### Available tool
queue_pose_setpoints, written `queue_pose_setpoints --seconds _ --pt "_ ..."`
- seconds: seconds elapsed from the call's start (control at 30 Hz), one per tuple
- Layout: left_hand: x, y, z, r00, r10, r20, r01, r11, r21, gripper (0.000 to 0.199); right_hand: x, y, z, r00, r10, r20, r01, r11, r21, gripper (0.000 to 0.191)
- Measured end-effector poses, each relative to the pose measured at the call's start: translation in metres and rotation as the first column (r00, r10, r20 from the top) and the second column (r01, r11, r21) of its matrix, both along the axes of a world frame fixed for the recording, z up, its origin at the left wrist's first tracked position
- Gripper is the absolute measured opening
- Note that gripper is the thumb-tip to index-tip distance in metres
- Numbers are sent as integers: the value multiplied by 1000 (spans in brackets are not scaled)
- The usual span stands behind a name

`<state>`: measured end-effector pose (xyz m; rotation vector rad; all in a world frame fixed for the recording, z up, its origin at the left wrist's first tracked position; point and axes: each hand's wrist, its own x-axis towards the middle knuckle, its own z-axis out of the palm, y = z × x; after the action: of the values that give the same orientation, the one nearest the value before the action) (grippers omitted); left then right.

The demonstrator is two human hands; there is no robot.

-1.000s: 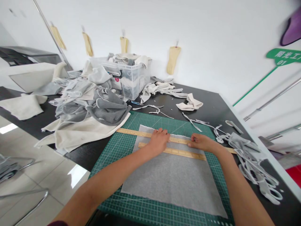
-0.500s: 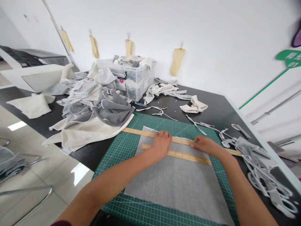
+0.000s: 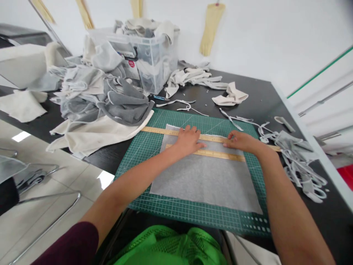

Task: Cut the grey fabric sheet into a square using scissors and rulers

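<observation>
A grey fabric piece (image 3: 209, 180) lies flat on a green cutting mat (image 3: 138, 154). Two wooden rulers cross it: a long ruler (image 3: 154, 130) near its far edge and a shorter ruler (image 3: 220, 155) closer to me. My left hand (image 3: 189, 140) presses down with fingers spread, fingertips over the long ruler and thumb stretched toward the shorter one. At the fabric's far right, my right hand (image 3: 239, 141) has thumb and fingers curled around the long ruler. Part of that ruler is hidden beneath my right hand and wrist.
Heaped grey and cream cloths (image 3: 110, 99) lie left of the mat. A clear plastic bin (image 3: 154, 62) full of fabric stands behind, with a blue cutter (image 3: 160, 98) in front. Scrap strips (image 3: 298, 162) lie on the right. Yellow gloves (image 3: 211, 29) hang on the wall.
The view has tipped downward, so everything sits higher and a green mesh garment shows at the bottom. My left thumb now reaches out to the side. Both rulers appear unmoved on the fabric.
</observation>
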<state>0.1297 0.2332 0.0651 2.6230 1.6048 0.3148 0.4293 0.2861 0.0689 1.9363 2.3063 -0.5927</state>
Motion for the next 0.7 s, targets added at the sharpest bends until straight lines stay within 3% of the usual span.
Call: queue_pose_setpoints --seconds 0.23,0.43,0.7 --pt "4 -5 3 999 -14 -32 14 1000 -3 79 -1 -7 9 999 23 -33 -25 997 -73 69" --pt "7 -11 6 996 -3 -94 -4 997 -75 98 -3 -11 13 1000 9 -30 -12 994 -109 76" --pt "3 -15 3 979 -107 -171 75 980 -187 132 -7 -16 18 999 40 8 -38 991 -129 81"
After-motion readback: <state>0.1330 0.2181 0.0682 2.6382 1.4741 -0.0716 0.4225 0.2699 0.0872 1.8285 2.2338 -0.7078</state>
